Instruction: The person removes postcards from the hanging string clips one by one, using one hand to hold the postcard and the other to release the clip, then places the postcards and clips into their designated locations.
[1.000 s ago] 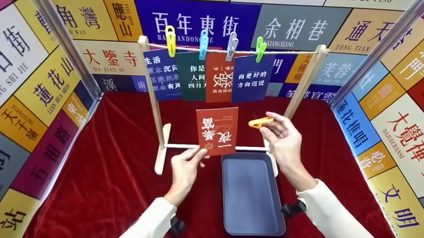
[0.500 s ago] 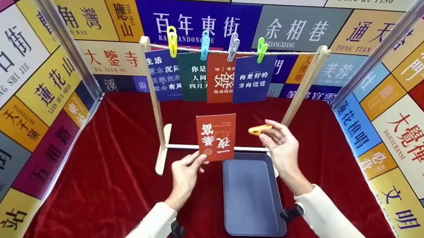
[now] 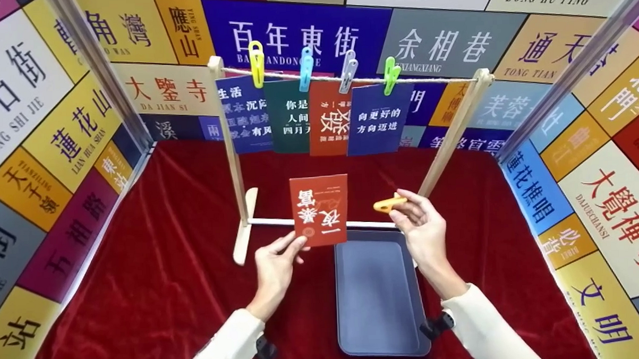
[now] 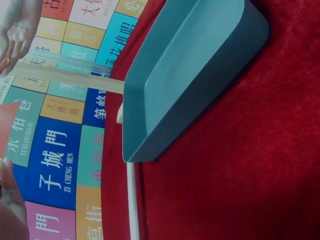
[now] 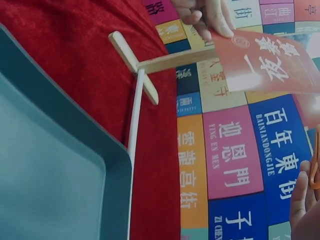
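Observation:
My left hand [image 3: 275,263] pinches a red card [image 3: 320,208] with white characters by its lower left corner, holding it upright below the hanging cards. To the right, my right hand [image 3: 421,224] grips an orange clothespin [image 3: 389,204] between thumb and fingers, apart from the card. In the right wrist view the red card [image 5: 272,62] shows at the top, and the orange clothespin [image 5: 315,160] at the right edge. Behind them a rope [image 3: 433,80] on a wooden rack carries a blue card [image 3: 378,119], a red card [image 3: 325,121], a green card [image 3: 291,116] and another blue card [image 3: 251,115], each under a clothespin.
A dark grey tray [image 3: 379,299] lies on the red velvet cloth [image 3: 158,270], in front of the wooden rack [image 3: 450,130]. The rack's white crossbar [image 3: 371,224] runs low behind the tray. Walls with colourful lettered panels [image 3: 298,29] enclose the back and sides.
Both hands have come down a little toward the person. The red card has moved slightly left and lower, and the orange clothespin has dropped with the right hand.

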`<state>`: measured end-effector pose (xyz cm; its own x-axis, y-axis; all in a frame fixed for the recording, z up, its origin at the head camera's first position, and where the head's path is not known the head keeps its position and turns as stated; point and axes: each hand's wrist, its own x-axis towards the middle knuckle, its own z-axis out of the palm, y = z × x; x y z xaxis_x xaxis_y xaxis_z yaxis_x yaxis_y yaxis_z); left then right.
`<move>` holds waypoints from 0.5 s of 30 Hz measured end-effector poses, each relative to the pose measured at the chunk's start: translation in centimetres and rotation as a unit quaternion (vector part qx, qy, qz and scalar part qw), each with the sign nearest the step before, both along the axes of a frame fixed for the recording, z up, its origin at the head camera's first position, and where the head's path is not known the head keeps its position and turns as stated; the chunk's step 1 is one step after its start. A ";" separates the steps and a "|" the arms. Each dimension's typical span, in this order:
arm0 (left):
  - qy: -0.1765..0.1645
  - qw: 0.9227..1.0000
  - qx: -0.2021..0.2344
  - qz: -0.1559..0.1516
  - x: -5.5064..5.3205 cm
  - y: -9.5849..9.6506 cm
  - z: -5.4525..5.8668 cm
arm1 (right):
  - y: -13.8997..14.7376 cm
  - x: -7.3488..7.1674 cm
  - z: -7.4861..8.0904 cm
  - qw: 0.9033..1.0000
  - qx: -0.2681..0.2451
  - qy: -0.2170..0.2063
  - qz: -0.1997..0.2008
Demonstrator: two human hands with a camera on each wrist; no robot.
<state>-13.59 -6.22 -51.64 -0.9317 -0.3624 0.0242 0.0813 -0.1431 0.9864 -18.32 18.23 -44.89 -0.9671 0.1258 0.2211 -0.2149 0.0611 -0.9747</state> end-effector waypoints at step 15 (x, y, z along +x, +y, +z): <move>-0.006 1.000 0.000 0.009 0.2 -0.5 -1.9 | 0.6 -0.2 -2.7 0.999 0.023 -0.026 0.010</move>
